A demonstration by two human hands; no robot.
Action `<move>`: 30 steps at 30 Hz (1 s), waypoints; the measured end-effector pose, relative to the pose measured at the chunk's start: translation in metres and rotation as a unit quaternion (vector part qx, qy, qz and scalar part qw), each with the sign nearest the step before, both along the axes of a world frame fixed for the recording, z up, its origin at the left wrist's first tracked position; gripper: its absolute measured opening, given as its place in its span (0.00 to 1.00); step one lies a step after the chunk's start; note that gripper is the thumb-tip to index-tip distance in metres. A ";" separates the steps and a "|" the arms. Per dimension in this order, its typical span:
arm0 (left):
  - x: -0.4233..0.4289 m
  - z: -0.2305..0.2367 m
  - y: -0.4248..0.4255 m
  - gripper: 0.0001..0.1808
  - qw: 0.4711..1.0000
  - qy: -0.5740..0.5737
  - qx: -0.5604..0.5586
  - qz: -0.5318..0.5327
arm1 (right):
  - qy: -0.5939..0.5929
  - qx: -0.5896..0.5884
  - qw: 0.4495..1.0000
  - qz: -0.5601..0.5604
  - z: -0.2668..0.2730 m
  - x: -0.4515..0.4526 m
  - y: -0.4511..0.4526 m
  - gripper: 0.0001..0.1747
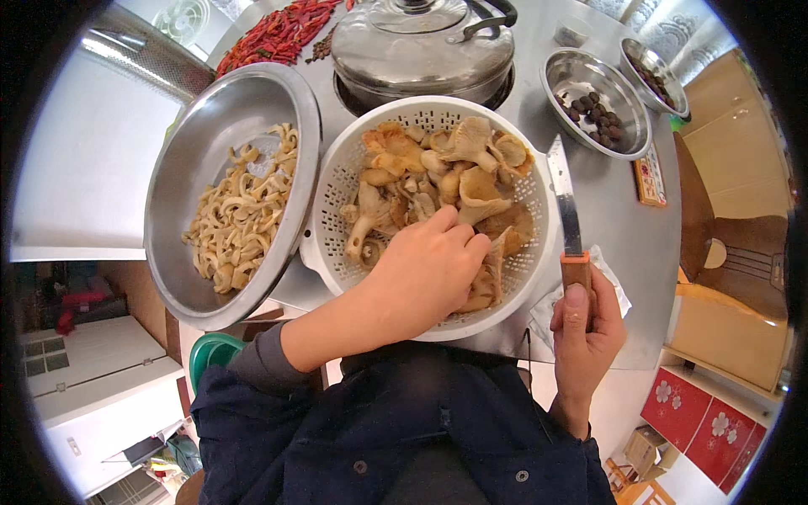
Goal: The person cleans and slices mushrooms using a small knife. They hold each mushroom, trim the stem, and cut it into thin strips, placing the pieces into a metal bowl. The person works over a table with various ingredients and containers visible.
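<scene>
My right hand (587, 328) grips the wooden handle of a kitchen knife (565, 202), its blade pointing up and away from me. A white plastic colander (545, 252) stands before me with whole oyster mushrooms (483, 196) in it. My left hand (429, 259) reaches into the colander with curled fingers among the mushrooms; its fingertips are hidden, so whether it grasps one does not show. To the left, a wide stainless steel basin (196, 145) sits tilted, its rim close to the colander. Cut mushroom strips (243, 214) lie inside the basin.
Behind the colander stands a lidded steel pot (420, 53), with dried red chillies (278, 38) to its left. Two steel bowls, a nearer one (552, 82) and a farther one (672, 63), hold dark dried pieces. A crumpled white tissue (546, 309) lies beneath my right hand on the metal table (637, 271).
</scene>
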State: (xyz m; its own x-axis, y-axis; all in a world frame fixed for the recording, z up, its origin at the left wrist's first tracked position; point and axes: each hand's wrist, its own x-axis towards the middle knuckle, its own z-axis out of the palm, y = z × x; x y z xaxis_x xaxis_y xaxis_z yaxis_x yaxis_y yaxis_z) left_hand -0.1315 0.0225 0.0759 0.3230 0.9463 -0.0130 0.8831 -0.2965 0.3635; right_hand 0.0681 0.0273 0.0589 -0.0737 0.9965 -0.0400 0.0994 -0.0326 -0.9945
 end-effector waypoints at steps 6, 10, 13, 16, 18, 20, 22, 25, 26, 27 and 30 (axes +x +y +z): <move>0.008 -0.013 0.004 0.15 0.997 0.061 0.036 0.001 | -0.006 0.021 1.000 0.011 -0.001 0.001 0.002 0.17; -0.006 -0.013 0.004 0.11 1.000 0.017 0.010 -0.015 | -0.001 0.022 1.000 0.011 0.001 0.001 0.001 0.16; -0.012 -0.005 0.001 0.11 1.000 -0.016 0.001 0.009 | -0.009 0.032 0.999 0.004 -0.002 0.003 0.003 0.16; -0.034 -0.011 -0.017 0.14 0.960 -0.235 0.136 0.070 | -0.016 0.051 0.998 0.017 -0.001 0.003 0.003 0.17; -0.047 0.000 -0.024 0.14 0.936 -0.326 0.057 0.117 | -0.016 0.044 0.999 0.023 -0.002 0.001 0.003 0.17; -0.058 0.014 -0.029 0.13 0.875 -0.432 -0.072 0.207 | -0.007 0.012 1.000 0.020 0.002 0.001 0.002 0.16; -0.061 0.018 -0.029 0.12 0.803 -0.501 -0.111 0.302 | -0.009 0.020 1.000 0.023 0.001 0.001 0.001 0.16; -0.075 0.013 -0.034 0.14 0.769 -0.518 -0.129 0.351 | -0.005 0.021 0.999 0.026 0.001 -0.002 0.000 0.16; -0.077 0.014 -0.037 0.14 0.757 -0.530 -0.129 0.361 | 0.000 0.020 0.999 0.027 0.000 -0.002 0.001 0.16; -0.078 0.013 -0.038 0.15 0.743 -0.545 -0.133 0.366 | -0.001 0.018 1.000 0.023 0.000 -0.002 0.000 0.16; -0.076 0.021 -0.038 0.13 0.664 -0.627 -0.147 0.379 | 0.001 0.022 0.999 0.030 0.000 -0.003 0.000 0.16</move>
State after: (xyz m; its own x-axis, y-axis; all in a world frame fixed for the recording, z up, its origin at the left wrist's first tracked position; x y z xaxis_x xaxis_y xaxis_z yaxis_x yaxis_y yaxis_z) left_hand -0.2076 -0.0153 0.0966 -0.3138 0.8594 -0.4036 -0.3147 0.3069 0.8982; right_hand 0.0655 0.0271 0.0592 -0.1334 0.9910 0.0043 0.0969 0.0173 -0.9951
